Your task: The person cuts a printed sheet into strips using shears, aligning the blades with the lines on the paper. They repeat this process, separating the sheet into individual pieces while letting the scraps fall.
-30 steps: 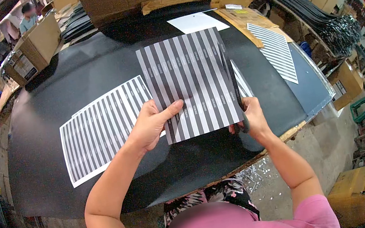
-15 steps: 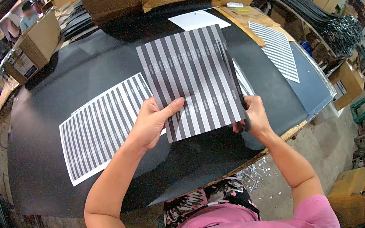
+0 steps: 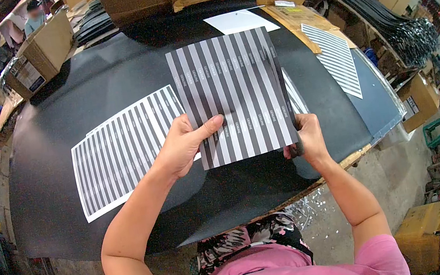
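Note:
My left hand (image 3: 184, 145) pinches the lower left side of a striped black-and-grey sheet (image 3: 233, 90), thumb on its face and fingers behind. Small printed words run along the stripes. At the sheet's lower right edge, my right hand (image 3: 308, 137) is closed round a pair of scissors (image 3: 295, 149); only the dark handle shows clearly, and the blades are hard to make out. Beneath and to the left, a larger striped sheet with white margins (image 3: 120, 158) lies on the black table surface (image 3: 56, 219). Part of another striped piece (image 3: 295, 95) shows behind the held sheet.
A white sheet (image 3: 240, 22) and a striped sheet (image 3: 333, 58) lie toward the far right, beside flattened cardboard (image 3: 293, 19). An open carton (image 3: 43, 56) stands at far left. Dark strips (image 3: 378, 17) are stacked at right. Paper scraps (image 3: 313, 206) litter the floor. A person (image 3: 34, 17) is in the background.
The held sheet has shifted very slightly up and right. My right hand stays at its right edge with the scissors, and my left grip looks the same.

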A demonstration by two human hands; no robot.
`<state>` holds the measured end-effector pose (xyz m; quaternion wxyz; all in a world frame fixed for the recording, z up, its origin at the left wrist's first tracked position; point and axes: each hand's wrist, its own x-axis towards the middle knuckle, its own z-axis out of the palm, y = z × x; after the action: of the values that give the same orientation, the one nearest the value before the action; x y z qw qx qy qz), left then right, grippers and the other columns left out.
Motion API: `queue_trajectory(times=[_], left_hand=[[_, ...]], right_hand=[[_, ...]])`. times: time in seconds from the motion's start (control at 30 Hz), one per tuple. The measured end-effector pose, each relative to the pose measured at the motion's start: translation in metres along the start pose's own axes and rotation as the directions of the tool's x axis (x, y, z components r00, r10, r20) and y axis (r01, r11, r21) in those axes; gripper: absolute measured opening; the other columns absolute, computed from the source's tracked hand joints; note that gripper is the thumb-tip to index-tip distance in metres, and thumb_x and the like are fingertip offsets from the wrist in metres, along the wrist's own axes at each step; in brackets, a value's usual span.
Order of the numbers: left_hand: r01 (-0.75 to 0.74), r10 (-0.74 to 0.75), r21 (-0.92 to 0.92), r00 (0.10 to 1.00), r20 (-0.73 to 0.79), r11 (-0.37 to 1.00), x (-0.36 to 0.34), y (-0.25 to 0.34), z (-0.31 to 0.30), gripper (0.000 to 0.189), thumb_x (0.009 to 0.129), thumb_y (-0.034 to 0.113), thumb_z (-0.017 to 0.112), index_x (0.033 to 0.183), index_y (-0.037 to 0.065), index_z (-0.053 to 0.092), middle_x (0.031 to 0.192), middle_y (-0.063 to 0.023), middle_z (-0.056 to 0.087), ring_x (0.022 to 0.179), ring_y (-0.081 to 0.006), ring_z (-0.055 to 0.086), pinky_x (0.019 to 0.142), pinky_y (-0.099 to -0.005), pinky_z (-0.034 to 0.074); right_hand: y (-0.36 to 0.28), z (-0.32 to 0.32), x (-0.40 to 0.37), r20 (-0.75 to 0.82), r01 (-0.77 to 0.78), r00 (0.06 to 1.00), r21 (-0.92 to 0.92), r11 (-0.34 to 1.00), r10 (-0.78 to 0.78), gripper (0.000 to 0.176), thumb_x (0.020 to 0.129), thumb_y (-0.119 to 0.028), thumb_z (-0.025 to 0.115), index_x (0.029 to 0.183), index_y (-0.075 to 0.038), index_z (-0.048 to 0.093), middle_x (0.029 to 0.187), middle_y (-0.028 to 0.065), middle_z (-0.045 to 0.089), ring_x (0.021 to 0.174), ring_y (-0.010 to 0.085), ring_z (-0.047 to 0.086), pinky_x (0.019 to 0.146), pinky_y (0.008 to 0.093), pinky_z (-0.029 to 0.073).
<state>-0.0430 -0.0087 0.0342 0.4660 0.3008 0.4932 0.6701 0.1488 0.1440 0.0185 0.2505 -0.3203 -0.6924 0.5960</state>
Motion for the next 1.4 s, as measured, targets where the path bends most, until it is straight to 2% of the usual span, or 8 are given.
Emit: queue_trajectory(times=[0.37,0.47,0.53,0.63,0.77,1.17,1.33,1.4], left_hand=[[0.008,-0.008,0.001,1.0,0.019,1.0,0.002,-0.004,-0.003,0.026,0.083,0.018,0.064,0.097,-0.003,0.059,0.092,-0.0081,0.064,0.081,-0.0087,0.059,0.073,-0.0223,0.047],[0.02,-0.021,0.059,1.0,0.011,0.998,0.001,-0.003,0.0,0.028,0.082,0.019,0.064,0.099,-0.003,0.058,0.093,-0.0085,0.064,0.082,-0.0092,0.059,0.073,-0.0227,0.048],[0.054,-0.055,0.075,0.998,0.022,0.996,-0.001,-0.006,0.004,0.029,0.082,0.019,0.064,0.1,-0.004,0.058,0.094,-0.0086,0.064,0.082,-0.0094,0.06,0.073,-0.023,0.048],[0.105,-0.11,0.109,0.993,0.038,0.989,-0.001,-0.011,0.005,0.031,0.082,0.019,0.064,0.101,-0.004,0.057,0.094,-0.0089,0.063,0.081,-0.0097,0.06,0.074,-0.0234,0.049],[0.078,-0.083,0.089,0.995,0.06,0.993,-0.002,-0.011,0.006,0.031,0.082,0.02,0.064,0.101,-0.004,0.058,0.094,-0.009,0.063,0.081,-0.0096,0.06,0.074,-0.0232,0.049],[0.069,-0.073,0.062,0.995,0.063,0.996,-0.001,-0.012,0.004,0.028,0.083,0.02,0.064,0.098,-0.003,0.06,0.093,-0.0087,0.063,0.081,-0.0096,0.06,0.073,-0.0221,0.049],[0.071,-0.075,0.061,0.995,0.066,0.996,-0.001,-0.01,0.005,0.028,0.083,0.02,0.063,0.098,-0.003,0.06,0.094,-0.0082,0.063,0.081,-0.009,0.059,0.074,-0.0221,0.049],[0.08,-0.083,0.051,0.994,0.069,0.996,-0.001,-0.01,0.005,0.024,0.083,0.013,0.062,0.102,-0.002,0.058,0.097,-0.0058,0.063,0.083,-0.0094,0.059,0.075,-0.0246,0.049]], right_hand=[[0.001,0.001,0.001,-0.013,-0.021,1.0,0.005,1.0,0.021,0.016,0.069,-0.008,0.065,0.065,0.006,0.058,0.05,0.0068,0.054,0.037,0.0132,0.052,0.033,0.0248,0.04],[0.004,-0.001,0.005,0.012,-0.035,0.999,-0.046,0.998,0.036,0.018,0.07,-0.01,0.065,0.068,0.007,0.06,0.054,0.0072,0.057,0.043,0.0112,0.053,0.039,0.0244,0.042],[0.009,-0.002,0.009,-0.047,0.14,0.988,-0.111,0.984,-0.146,0.022,0.071,-0.013,0.068,0.071,0.008,0.062,0.059,0.0065,0.06,0.051,0.0087,0.054,0.047,0.024,0.043],[0.003,-0.004,0.014,-0.045,0.088,0.995,-0.074,0.993,-0.092,0.027,0.07,-0.018,0.07,0.071,0.007,0.063,0.061,0.0048,0.06,0.058,0.0072,0.053,0.052,0.0242,0.043],[0.004,-0.008,0.019,-0.076,0.106,0.989,-0.192,0.976,-0.123,0.031,0.07,-0.022,0.07,0.066,0.007,0.062,0.06,0.0046,0.06,0.056,0.0077,0.053,0.051,0.0252,0.043],[0.011,-0.007,0.024,-0.082,0.179,0.978,-0.135,0.975,-0.191,0.027,0.069,-0.018,0.07,0.07,0.008,0.063,0.063,0.0049,0.062,0.057,0.0075,0.053,0.052,0.0252,0.043],[0.01,-0.007,0.024,-0.089,0.16,0.981,-0.151,0.976,-0.175,0.027,0.068,-0.019,0.07,0.069,0.008,0.063,0.061,0.0051,0.062,0.057,0.0072,0.053,0.051,0.0255,0.043],[0.01,-0.008,0.023,-0.09,0.159,0.98,-0.166,0.973,-0.176,0.027,0.068,-0.019,0.07,0.068,0.007,0.063,0.061,0.0052,0.061,0.057,0.0071,0.053,0.051,0.0256,0.043]])
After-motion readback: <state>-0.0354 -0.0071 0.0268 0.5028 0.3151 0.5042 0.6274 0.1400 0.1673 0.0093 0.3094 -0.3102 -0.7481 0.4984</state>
